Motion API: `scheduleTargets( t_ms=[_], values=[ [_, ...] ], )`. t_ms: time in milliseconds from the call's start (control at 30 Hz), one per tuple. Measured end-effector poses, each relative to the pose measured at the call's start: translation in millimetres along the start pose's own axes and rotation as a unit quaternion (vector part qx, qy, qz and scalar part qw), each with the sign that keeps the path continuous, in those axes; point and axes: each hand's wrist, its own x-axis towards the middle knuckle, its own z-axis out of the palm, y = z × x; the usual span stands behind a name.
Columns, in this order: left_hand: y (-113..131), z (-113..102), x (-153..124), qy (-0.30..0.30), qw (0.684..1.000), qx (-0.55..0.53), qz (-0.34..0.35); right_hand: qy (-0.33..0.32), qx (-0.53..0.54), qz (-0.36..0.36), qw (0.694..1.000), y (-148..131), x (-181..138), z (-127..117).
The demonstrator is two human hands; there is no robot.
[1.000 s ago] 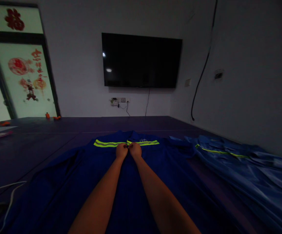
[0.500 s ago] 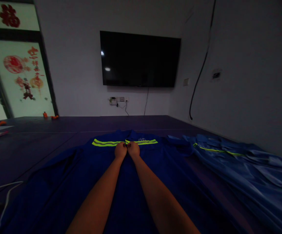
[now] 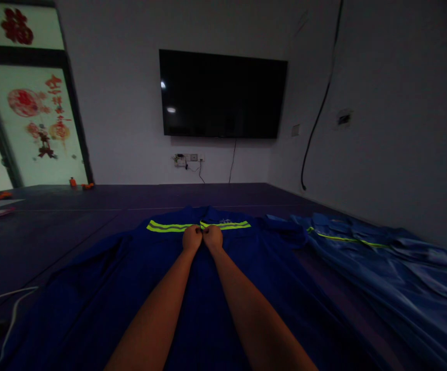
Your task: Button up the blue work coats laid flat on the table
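A dark blue work jacket (image 3: 138,278) with a yellow-green reflective stripe (image 3: 169,226) lies spread flat in front of me, collar away from me. My left hand (image 3: 191,239) and my right hand (image 3: 212,238) sit side by side at the jacket's front opening just below the stripe. Both are closed, pinching the fabric edges at the placket. What lies between the fingertips is too small and dark to make out.
A second, lighter blue jacket (image 3: 381,263) with a reflective stripe lies to the right near the wall. The dark surface (image 3: 53,226) stretches left and back. White cables (image 3: 11,304) lie at the left front. A television (image 3: 222,94) hangs on the far wall.
Both hands stay pinched at the jacket front, almost unmoved. The view shifted slightly.
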Motion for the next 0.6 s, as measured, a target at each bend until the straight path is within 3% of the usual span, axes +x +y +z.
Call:
scheduleTargets(
  t_ms=[600],
  values=[
    [-4.4, 3.1, 2.4, 0.014, 0.999, -0.052, 0.005, -0.016, -0.011, 0.002, 1.0, -3.0, -2.1, -5.5]
  ],
)
